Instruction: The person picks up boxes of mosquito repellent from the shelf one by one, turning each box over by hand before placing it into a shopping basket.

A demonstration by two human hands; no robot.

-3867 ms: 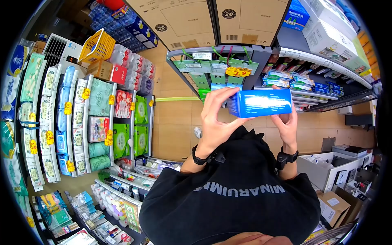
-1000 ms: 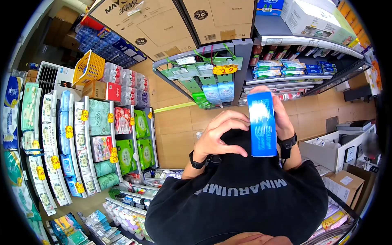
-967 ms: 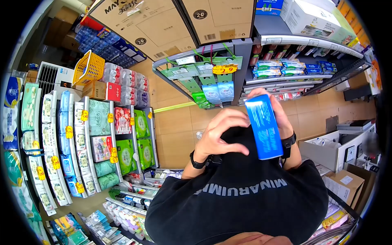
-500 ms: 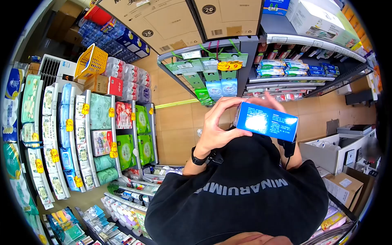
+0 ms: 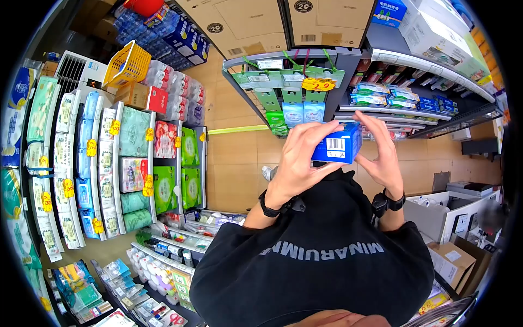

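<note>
A small blue box (image 5: 336, 144) is held up in front of my chest, with a white barcode label on the face toward me. My left hand (image 5: 298, 155) grips it from the left, fingers over the top and thumb along the lower edge. On the other side, my right hand (image 5: 384, 158) curves around the box, its thumb at the lower right corner and its fingertips by the upper right. Part of the box's top lies hidden behind my left fingers.
A green display rack (image 5: 294, 82) with a yellow price tag stands just beyond my hands. Shelves of tissue packs (image 5: 133, 133) line the left. Blue boxed goods (image 5: 403, 98) fill the shelf at right. A white counter (image 5: 436, 212) and an open carton (image 5: 452, 259) stand lower right.
The blue box has turned from its long printed side to its barcode end. My right hand has come from behind the box to its right side.
</note>
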